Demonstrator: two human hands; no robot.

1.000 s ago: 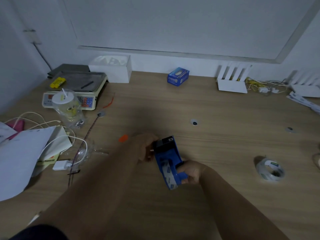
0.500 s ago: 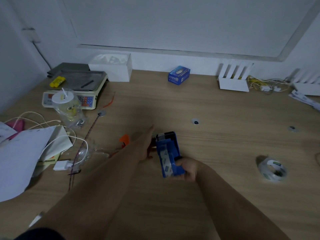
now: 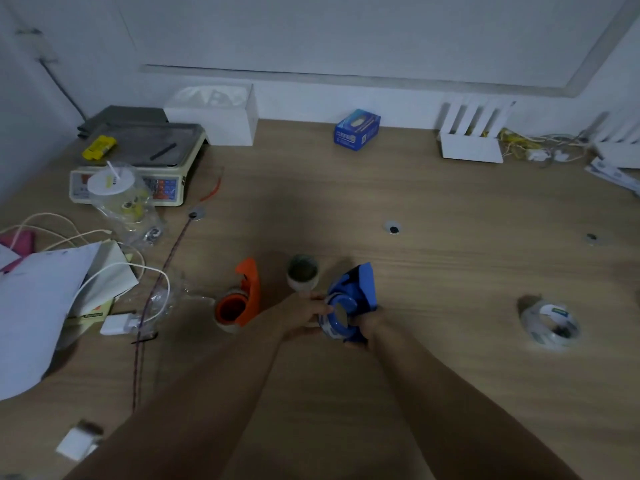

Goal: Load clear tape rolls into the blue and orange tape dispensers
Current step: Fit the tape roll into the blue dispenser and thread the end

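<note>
Blue dispenser, rigid light plastic, is gripped underneath by the right hand while the left hand pinches its hub; the slick clear tape roll lies well right.

Packing or shop desk, weighing scale, tape roll, papers

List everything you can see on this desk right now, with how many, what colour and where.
blue tape dispenser: 1, blue, centre, held in both hands
orange tape dispenser: 1, orange, left of the hands
empty-looking roll: 1, grey-beige, between the dispensers
clear tape roll: 1, clear, right
scale: 1, beige, back left
lidded cup: 1, clear, before the scale
blue box: 1, back centre
papers: several, white, left edge
left hand: 1, on the dispenser
right hand: 1, gripping the dispenser
</note>
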